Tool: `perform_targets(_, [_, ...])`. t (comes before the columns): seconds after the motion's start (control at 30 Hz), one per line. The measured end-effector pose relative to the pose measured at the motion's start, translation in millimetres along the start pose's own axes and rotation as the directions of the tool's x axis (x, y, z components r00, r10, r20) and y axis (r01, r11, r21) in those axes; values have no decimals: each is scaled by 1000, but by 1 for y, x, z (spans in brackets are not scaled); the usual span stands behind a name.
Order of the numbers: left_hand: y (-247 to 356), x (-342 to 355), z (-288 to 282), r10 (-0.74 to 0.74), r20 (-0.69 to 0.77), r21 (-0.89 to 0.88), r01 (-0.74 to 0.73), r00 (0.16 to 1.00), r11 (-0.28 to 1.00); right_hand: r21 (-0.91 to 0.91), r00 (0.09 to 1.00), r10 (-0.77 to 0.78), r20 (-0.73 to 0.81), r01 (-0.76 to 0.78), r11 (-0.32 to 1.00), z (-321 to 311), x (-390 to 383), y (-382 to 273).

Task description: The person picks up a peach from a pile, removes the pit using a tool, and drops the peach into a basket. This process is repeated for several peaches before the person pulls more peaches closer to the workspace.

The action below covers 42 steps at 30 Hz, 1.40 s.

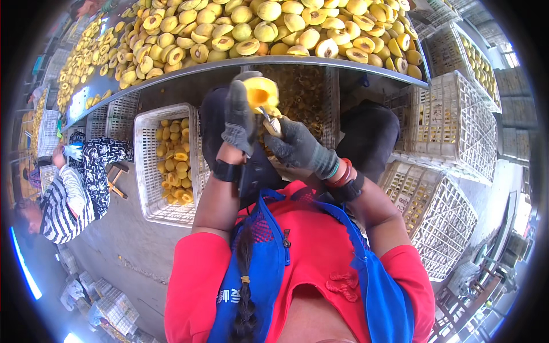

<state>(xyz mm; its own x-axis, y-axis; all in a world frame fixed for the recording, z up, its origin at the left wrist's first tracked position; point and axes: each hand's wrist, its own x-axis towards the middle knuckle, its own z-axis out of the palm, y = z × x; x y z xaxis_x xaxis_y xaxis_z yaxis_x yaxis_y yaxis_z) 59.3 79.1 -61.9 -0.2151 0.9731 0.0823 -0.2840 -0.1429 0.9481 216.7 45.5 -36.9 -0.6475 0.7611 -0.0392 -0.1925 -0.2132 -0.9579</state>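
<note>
My left hand (237, 117), in a grey glove, grips a yellow peach half (271, 86) with its hollowed cut face showing. My right hand (302, 150), gloved too, is closed round the light handle of a small pitting tool (273, 126). Its metal end meets the lower edge of the peach half, where a bit of flesh hangs. Both hands are above my lap, just this side of the metal table (251, 60). Many peach halves (266, 31) are heaped on that table, several with pits still in them.
To my left on the floor, a white crate (167, 212) contains peach halves. Under the table edge, between my knees, sits a container of dark brown bits (300, 94). White crates (443, 123) are stacked at right. A person in a striped top (71, 208) sits far left.
</note>
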Motion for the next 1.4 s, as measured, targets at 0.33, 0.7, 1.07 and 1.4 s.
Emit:
perform_targets(0.33, [42,0,-139,563,66,967,-192,824,167,-116,903,297,-311,-346,931,-40,10,54])
perform_targets(0.7, [1,119,-78,262,-32,985,-14,964,173,-180,860,282,-425,-386,905,-68,27,89])
perform_targets(1.07, [-34,179,-17,-181,-70,989,92,981,115,-186,907,135,-399,-224,957,-53,14,50])
perform_targets(1.4, [28,56,3,-213,224,244,157,951,957,-579,906,-300,-298,79,811,-29,15,-17])
